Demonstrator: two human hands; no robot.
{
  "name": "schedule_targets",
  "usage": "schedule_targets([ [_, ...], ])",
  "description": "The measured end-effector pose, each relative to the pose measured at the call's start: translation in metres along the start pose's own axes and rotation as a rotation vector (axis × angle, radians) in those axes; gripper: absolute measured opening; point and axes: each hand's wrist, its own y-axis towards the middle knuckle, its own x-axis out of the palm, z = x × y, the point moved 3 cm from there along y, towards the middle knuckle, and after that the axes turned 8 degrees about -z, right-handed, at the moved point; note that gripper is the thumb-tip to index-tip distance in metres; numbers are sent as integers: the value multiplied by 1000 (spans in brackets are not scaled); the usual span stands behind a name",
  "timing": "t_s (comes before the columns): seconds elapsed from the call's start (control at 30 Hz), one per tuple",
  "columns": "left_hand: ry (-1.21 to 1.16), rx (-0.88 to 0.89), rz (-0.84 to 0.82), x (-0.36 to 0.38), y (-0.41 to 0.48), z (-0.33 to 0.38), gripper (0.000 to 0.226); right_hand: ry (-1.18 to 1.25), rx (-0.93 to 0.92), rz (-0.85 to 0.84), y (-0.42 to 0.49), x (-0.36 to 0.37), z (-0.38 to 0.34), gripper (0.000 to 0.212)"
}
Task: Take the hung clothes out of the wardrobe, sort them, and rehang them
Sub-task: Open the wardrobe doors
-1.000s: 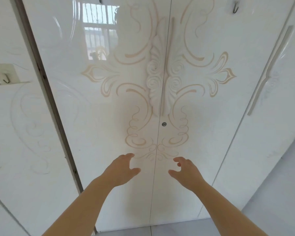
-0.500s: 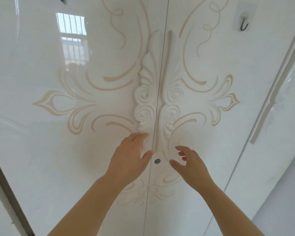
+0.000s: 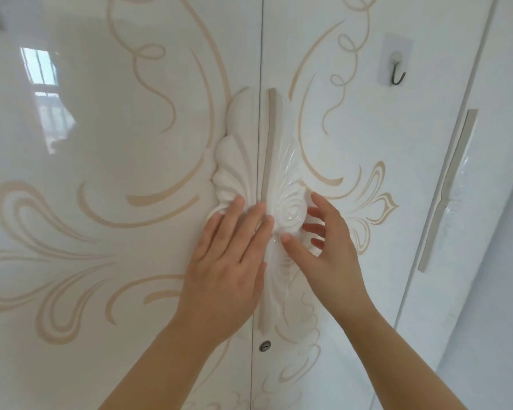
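On the wardrobe [image 3: 116,128], left hand [image 3: 222,267] lies flat on the carved handles [image 3: 234,176], fingers straight; right hand [image 3: 329,255] spread, thumb touching them; hook [image 3: 397,75] at two o'clock.

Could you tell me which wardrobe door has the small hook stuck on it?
The right door of the centre pair: the dark hook sits high on it. The left door and far-right door show none.

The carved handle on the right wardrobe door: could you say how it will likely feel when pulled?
The carved handle looks like rigid moulded relief, so probably won't flex. Its glossy, crinkled film may feel slippery to the fingers of the right hand. The door likely swings rather than tips.
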Motion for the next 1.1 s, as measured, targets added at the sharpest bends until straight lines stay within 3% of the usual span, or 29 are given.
schedule_targets([
  [0.2,-48,58,98,14,-3,-7,49,163,102,80,9,10,-12,25],
  [0.63,-557,-51,183,-15,-1,-4,41,419,281,168,-11,-13,-32,23],
  [0.83,-967,-75,26,-39,16,25,51,535,265,170,-49,-57,-45,30],
  [1.1,-1317,109,-131,-72,28,122,42,446,359,104,-104,-141,-58,45],
])
